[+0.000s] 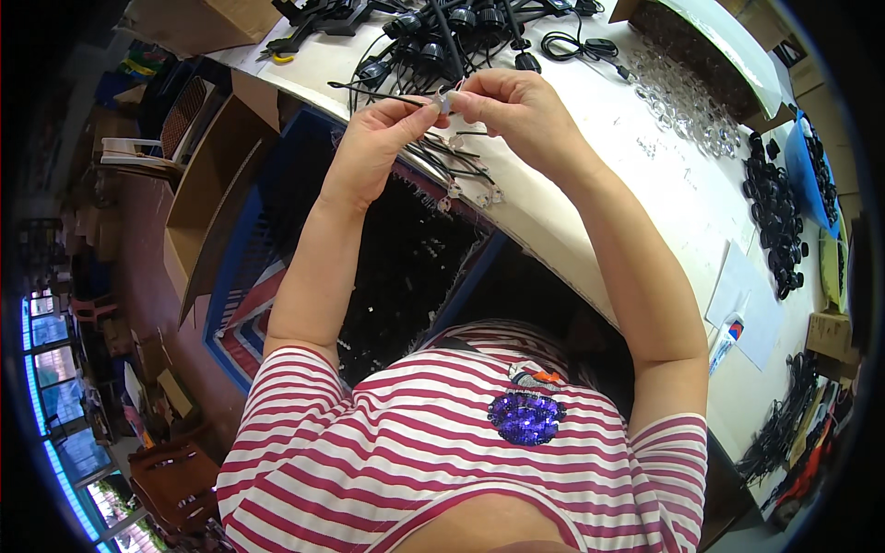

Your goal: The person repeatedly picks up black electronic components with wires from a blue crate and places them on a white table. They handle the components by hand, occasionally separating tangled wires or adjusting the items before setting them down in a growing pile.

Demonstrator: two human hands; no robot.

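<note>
Both my hands meet over the near edge of the white table (599, 203). Between the fingertips of my left hand (383, 138), a thin black cable (369, 90) is pinched near its end. My right hand (521, 115) closes thumb and forefinger on a small whitish clear piece (446, 103) at that cable end. Whether the piece is joined to the cable is hidden by the fingers. Just below, several black cables with clear ends (456, 166) lie over the table edge. Beyond my hands is a heap of black cables with round black fittings (442, 41).
Clear plastic rings (687, 106) spill from a box at the far right. Round black caps (774, 217) lie beside a blue basin (811, 170). A tube (726, 346) rests near white paper (751, 300). At left stand an open cardboard box (207, 184) and a blue crate (226, 304).
</note>
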